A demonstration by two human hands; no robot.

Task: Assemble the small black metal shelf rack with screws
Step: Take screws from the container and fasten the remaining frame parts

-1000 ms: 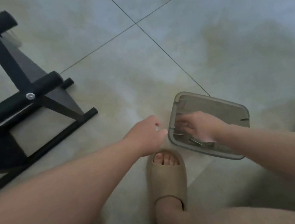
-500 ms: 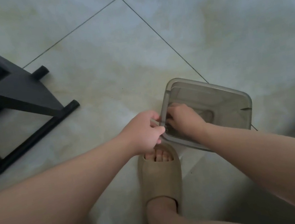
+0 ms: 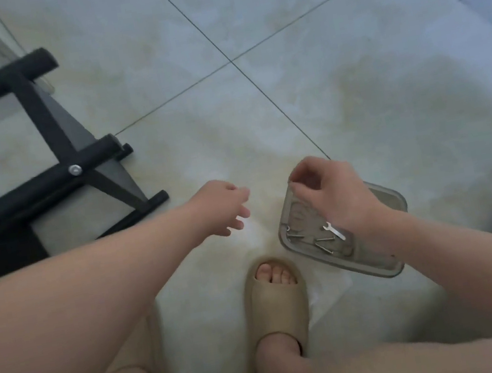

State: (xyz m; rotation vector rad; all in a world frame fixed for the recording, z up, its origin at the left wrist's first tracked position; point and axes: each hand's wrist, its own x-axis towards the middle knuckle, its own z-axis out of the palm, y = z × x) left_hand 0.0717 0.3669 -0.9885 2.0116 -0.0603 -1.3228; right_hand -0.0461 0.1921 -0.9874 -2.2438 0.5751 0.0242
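The black rack [image 3: 28,195] is seen lying tilted on the floor at far left, its round tubes crossed by a flat bar. One silver screw head [image 3: 74,170] is seated at the crossing. Loose screws [image 3: 323,240] are scattered flat in the near end of a clear tray [image 3: 382,271], well apart from the rack. A small wrench [image 3: 334,230] is laid beside them.

We see two slide sandals of a sand-beige colour on the feet. The right sandal [image 3: 276,305], near the middle, has a thick, smooth, wide band over the foot and an open front where the toes show. The left sandal [image 3: 149,339], at the near left, has the same colour and rounded shape. Both forearms are bare down to the left hand [image 3: 222,206] and the right hand [image 3: 330,195]; the legs are bare too.
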